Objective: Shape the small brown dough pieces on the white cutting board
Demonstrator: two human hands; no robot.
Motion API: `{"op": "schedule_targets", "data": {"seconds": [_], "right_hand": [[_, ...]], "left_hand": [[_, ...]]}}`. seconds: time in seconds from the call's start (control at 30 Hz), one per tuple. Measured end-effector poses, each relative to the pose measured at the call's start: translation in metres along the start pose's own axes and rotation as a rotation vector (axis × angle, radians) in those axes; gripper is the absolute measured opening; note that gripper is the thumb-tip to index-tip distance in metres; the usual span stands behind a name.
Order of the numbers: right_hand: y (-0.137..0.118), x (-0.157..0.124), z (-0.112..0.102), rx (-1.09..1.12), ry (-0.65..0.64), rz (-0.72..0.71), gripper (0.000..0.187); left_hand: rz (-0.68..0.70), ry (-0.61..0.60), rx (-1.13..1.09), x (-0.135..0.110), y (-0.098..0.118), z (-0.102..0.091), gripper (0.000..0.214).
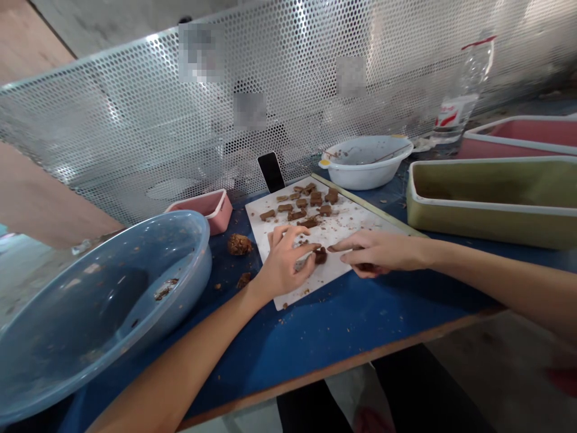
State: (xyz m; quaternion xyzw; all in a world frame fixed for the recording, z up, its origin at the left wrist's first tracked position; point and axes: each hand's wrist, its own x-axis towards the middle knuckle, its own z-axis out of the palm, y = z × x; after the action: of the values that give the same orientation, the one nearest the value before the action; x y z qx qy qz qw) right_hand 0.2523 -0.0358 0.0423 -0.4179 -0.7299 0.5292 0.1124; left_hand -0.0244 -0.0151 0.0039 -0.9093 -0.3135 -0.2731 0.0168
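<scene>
My left hand (288, 258) bends over a white board (331, 273), with thumb and index finger closed at a small dark-brown clay-like piece (320, 255). From the other side my right hand (378, 251) points its index finger at that piece, the tip just beside it. Its other fingers curl under, and something brown (367, 266) shows beneath them; what it is I cannot make out. Farther up the board lie several small brown shaped pieces (316, 198), some like little blocks with legs, among scattered crumbs.
A large blue basin (198, 240) stands at the left, near a pink box (220, 211) and a brown lump (239, 244). Behind the board are a phone (271, 172) and a white basin (365, 177). A green planter (491, 222) and a bottle (457, 114) stand right. A perforated metal screen (288, 66) closes the back.
</scene>
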Motion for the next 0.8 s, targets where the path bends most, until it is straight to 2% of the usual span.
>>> {"op": "schedule_targets", "data": {"seconds": [0.1, 0.17, 0.27, 0.53, 0.8], "right_hand": [[-0.008, -0.011, 0.003, 0.115, -0.18, 0.094, 0.086], [-0.011, -0.016, 0.005, 0.145, -0.227, 0.099, 0.1], [-0.013, -0.018, 0.006, 0.177, -0.229, 0.114, 0.107], [-0.009, -0.007, 0.007, 0.147, -0.251, 0.132, 0.106], [-0.008, -0.002, 0.009, 0.059, -0.252, 0.127, 0.078]], "left_hand": [[-0.001, -0.016, 0.002, 0.001, 0.0, 0.0, 0.033], [0.009, -0.026, 0.005, 0.001, 0.0, 0.0, 0.034], [0.04, -0.032, 0.018, 0.001, -0.001, 0.0, 0.035], [0.099, 0.001, 0.041, -0.002, -0.005, 0.004, 0.033], [0.124, 0.017, 0.044, -0.001, -0.005, 0.005, 0.03]]}}
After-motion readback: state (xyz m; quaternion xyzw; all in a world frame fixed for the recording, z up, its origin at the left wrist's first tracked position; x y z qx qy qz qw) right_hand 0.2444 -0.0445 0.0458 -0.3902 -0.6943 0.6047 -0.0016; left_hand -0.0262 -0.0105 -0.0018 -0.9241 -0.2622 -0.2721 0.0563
